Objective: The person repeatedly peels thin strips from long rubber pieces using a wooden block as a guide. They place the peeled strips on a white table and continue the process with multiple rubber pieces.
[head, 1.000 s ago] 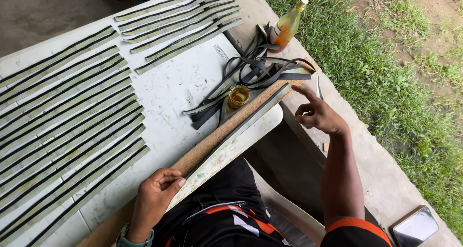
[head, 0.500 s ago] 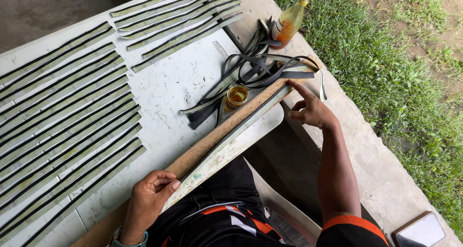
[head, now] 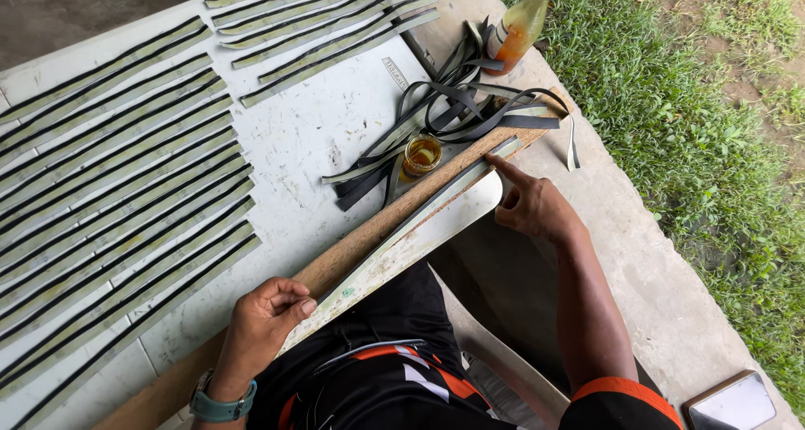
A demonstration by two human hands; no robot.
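Note:
A long thin dark strip [head: 419, 216] lies along a wooden board [head: 369, 237] at the white table's near edge. My left hand [head: 267, 317] presses on the strip's near end with curled fingers. My right hand [head: 532, 203] has its index finger stretched out, touching the strip's far end, the other fingers folded. A tangle of loose dark strips [head: 453, 115] lies beyond the board. Beside it stands a small jar of amber liquid [head: 421, 155].
Rows of many flat strips [head: 117, 178] cover the white table [head: 310, 128], with more strips at the top [head: 327, 15]. A bottle of amber liquid [head: 524, 23] stands on the concrete ledge [head: 637, 254]. A phone [head: 734, 403] lies at the lower right. Grass borders the right.
My right hand has come in from the air to the strip's far end, its index finger now touching it. My left hand stays on the near end.

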